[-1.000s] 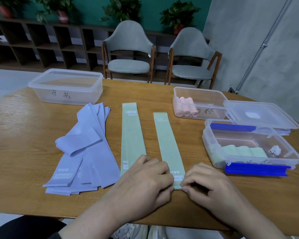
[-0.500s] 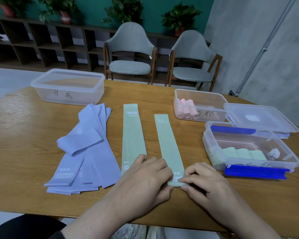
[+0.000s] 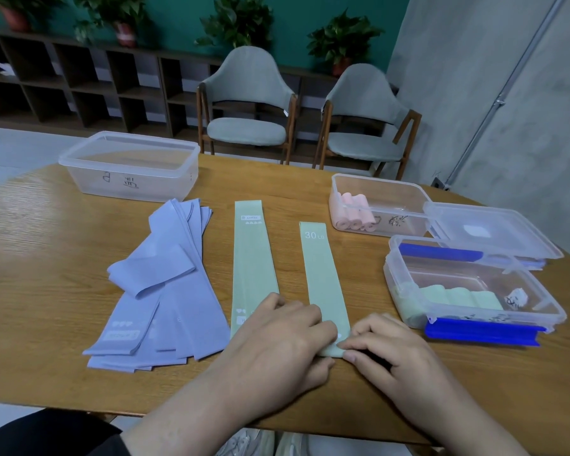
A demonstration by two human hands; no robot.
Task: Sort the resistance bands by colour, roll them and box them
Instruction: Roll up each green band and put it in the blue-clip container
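Observation:
Two green bands lie flat side by side on the wooden table (image 3: 30, 258). At the near end of the right green band (image 3: 321, 274), marked 30 LB, my left hand (image 3: 277, 340) and my right hand (image 3: 385, 347) pinch the edge, which is turned up into a small fold. The left green band (image 3: 252, 258) is partly covered by my left hand. A pile of several purple bands (image 3: 165, 284) lies to the left. Rolled green bands sit in the near right box (image 3: 474, 284), rolled pink bands (image 3: 354, 213) in the box behind it (image 3: 405, 205).
A clear box (image 3: 129, 166) with writing on its side stands at the back left. A loose clear lid (image 3: 487, 232) rests on the right boxes. Two grey chairs (image 3: 247, 106) stand behind the table, with shelves and potted plants along the green wall.
The near end of the right green band has been folded a little further under my fingers. Both hands stay at the same spot.

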